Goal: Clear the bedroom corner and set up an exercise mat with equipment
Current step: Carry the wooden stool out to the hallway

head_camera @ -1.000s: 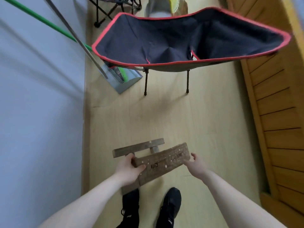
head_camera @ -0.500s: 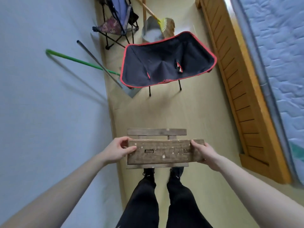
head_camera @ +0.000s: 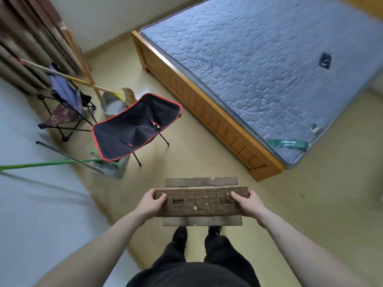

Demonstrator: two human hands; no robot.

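A small dark wooden stool [head_camera: 202,200] is lifted off the floor, level, in front of my waist. My left hand [head_camera: 152,204] grips its left end and my right hand [head_camera: 247,204] grips its right end. Its seat faces up, with two slots in it and the foot bars showing above and below. Beyond it stands a black folding chair with red trim [head_camera: 134,127], and further left a second folding chair [head_camera: 64,104] with blue and patterned fabric.
A wooden bed frame [head_camera: 207,112] with a blue mattress [head_camera: 269,65] fills the right. A green-handled broom [head_camera: 47,163], a grey pole [head_camera: 68,156], a dustpan [head_camera: 113,168], a bucket [head_camera: 113,104] and a wooden-handled broom [head_camera: 70,77] crowd the left corner by the curtain [head_camera: 31,44].
I have straightened up with the stool; it rose from a tilted hold near the floor to level at waist height. The view widened and turned right, showing the bed.
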